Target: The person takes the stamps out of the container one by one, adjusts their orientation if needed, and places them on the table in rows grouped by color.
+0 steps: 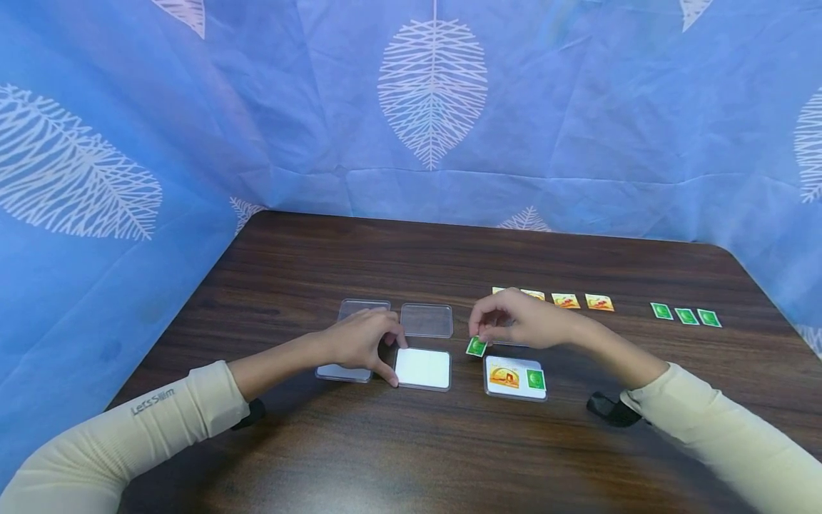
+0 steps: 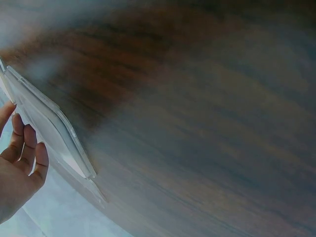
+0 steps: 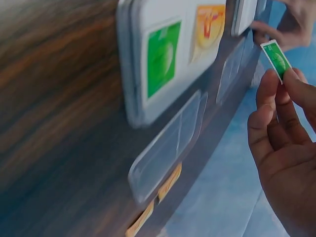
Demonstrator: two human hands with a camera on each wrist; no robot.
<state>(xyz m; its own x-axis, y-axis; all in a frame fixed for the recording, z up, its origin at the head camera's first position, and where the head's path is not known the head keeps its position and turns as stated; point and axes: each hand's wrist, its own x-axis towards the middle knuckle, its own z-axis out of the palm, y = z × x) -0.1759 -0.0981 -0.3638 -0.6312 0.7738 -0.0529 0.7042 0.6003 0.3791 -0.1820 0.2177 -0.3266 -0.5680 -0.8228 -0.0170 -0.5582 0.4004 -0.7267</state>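
Between thumb and fingertips, my right hand (image 1: 523, 319) pinches a small green stamp (image 1: 476, 347) with a white perforated edge. It is held up left of a clear case (image 1: 516, 395) whose white card bears an orange-yellow stamp (image 1: 504, 377) and a green stamp (image 1: 536, 380). My left hand (image 1: 359, 341) grips the left side of the middle case with a blank white card (image 1: 422, 368), thumb at the near corner and index finger at the far one. In the left wrist view its other fingers (image 2: 28, 143) are bent beside the case.
Another case with a white card (image 1: 343, 373) lies partly under the left hand. Clear lids (image 1: 427, 320) lie behind the cases, one partly hidden by the right hand. Farther back are a row of orange-yellow stamps (image 1: 566, 301) and three green stamps (image 1: 686, 316). Blue cloth (image 1: 321, 107) hangs behind the table.
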